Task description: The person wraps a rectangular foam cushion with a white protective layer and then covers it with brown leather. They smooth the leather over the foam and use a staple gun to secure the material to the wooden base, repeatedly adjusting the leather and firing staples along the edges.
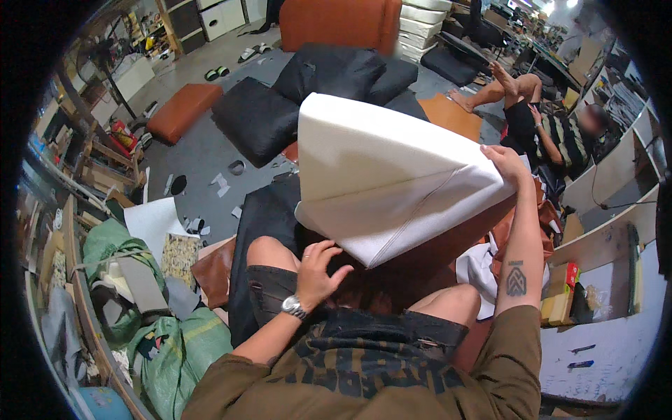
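The white upholstered piece (392, 157) stands tilted in front of you at twelve to one o'clock, its broad seamed face turned down toward your lap. Your right hand (509, 166) has it by the corner at two o'clock, fingers closed over the edge; the thumb is hidden, so I cannot tell whether it pinches from beneath. That grip probably keeps the far side raised and the seam in your sight. Your left hand (318, 275) is at eleven o'clock from your lap, fingers loosely spread, thumb apart, holding nothing; its fingertips come right up to the lower edge, perhaps to steady it, though I cannot tell whether they touch. Beneath the piece shows a dark reddish-brown surface (458, 243), and a black padded piece (257, 225) lies beside your left knee. The grey floor (192, 157) carries pale scraps (220, 184) at ten o'clock. Black cushions (329, 73) are heaped at eleven to twelve, before a large orange-brown block (341, 24), with an orange-brown cushion (185, 112) at ten. A co-worker (560, 136) reclines at two o'clock, legs raised. Green sacks (185, 357) bulge at eight, likely set aside within reach, and a white cabinet (591, 357) stands at four.
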A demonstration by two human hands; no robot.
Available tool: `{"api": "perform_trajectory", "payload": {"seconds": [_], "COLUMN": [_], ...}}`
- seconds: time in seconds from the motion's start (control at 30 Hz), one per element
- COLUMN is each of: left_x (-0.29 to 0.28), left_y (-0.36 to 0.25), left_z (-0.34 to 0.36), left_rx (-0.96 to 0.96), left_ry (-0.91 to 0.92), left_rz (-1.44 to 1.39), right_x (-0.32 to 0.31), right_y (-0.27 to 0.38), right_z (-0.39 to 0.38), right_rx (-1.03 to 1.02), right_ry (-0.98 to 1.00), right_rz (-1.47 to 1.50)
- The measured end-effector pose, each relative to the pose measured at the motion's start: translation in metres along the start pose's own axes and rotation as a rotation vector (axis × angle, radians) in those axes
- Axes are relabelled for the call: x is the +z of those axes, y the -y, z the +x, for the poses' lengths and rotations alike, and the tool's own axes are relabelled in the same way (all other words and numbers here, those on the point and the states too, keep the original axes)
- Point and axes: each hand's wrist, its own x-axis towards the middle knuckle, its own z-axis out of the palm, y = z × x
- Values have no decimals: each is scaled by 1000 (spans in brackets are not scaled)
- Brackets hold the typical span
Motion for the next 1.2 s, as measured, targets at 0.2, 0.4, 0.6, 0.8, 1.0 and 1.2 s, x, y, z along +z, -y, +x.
{"api": "perform_trajectory", "payload": {"seconds": [0.2,0.4,0.6,0.8,1.0,1.2], "left_x": [63,28,-68,-71,-73,-99], "left_y": [13,13,16,0,8,17], "left_z": [-9,21,90,92,62,66], "left_rx": [150,281,143,-36,103,-121], "left_ry": [173,-184,-399,-275,-202,-186], "left_rz": [149,-79,-184,-393,-199,-480], "right_x": [1,1,14,21,93,110], "right_y": [7,14,26,104,187,199], "right_z": [-20,-55,-128,-171,-132,-99], "right_rx": [30,-12,-77,-440,-652,-502], "right_ry": [-82,-110,-173,-132,-115,-135], "right_rz": [33,-63,-203,-255,-219,-237]}}
